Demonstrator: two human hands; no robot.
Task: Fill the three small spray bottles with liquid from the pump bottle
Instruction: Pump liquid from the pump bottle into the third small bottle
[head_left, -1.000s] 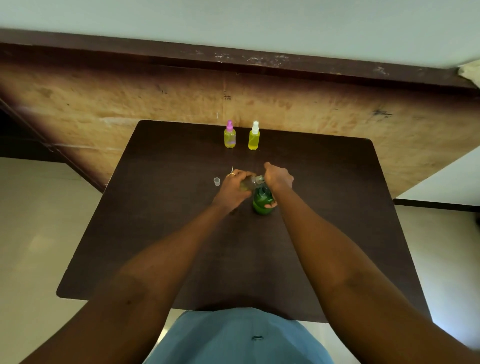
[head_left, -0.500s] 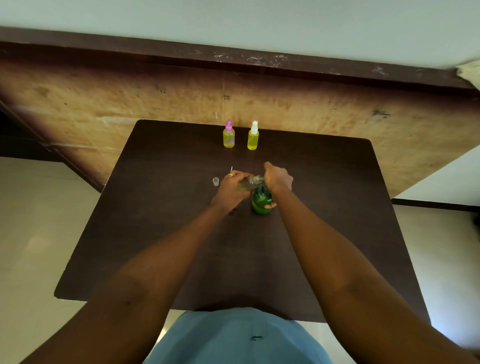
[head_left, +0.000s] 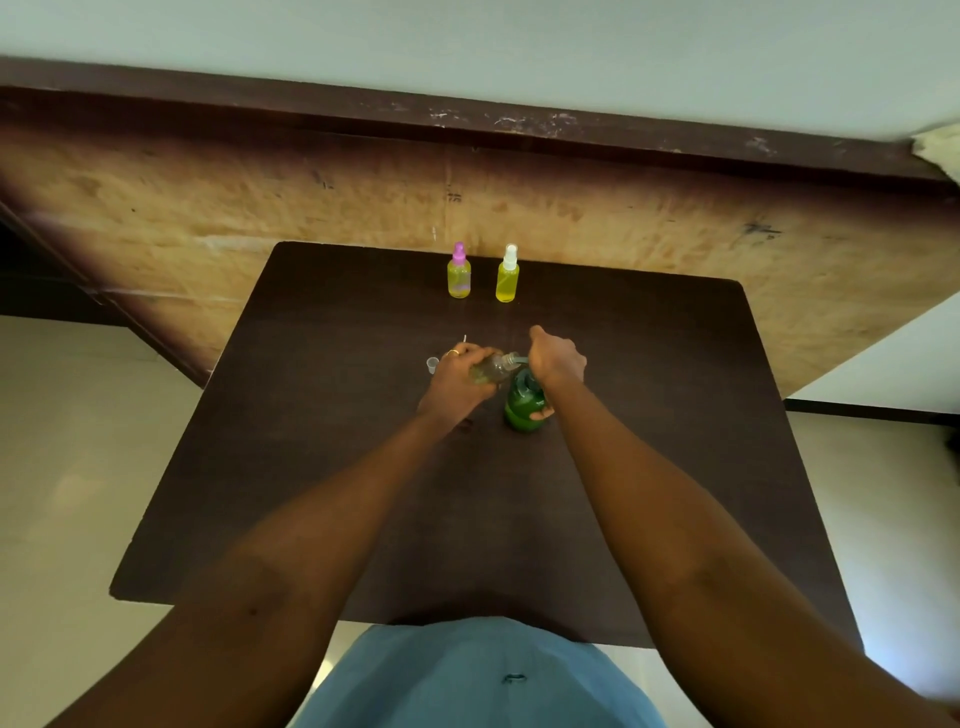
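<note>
A green pump bottle (head_left: 523, 405) stands in the middle of the dark table (head_left: 322, 467). My right hand (head_left: 556, 357) lies over its pump head, thumb against the bottle's side. My left hand (head_left: 457, 376) grips a small clear spray bottle (head_left: 492, 367), tilted with its open neck at the pump's spout. Two capped spray bottles with yellow liquid stand at the far edge: one with a pink top (head_left: 459, 272), one with a white top (head_left: 507, 274).
A small clear cap (head_left: 432, 364) lies on the table just left of my left hand, with a thin white tube (head_left: 464, 339) sticking up behind it. A worn wooden board (head_left: 260, 208) rises behind the table.
Both hands stay on the bottles in the same spot; only the view shifted slightly.
</note>
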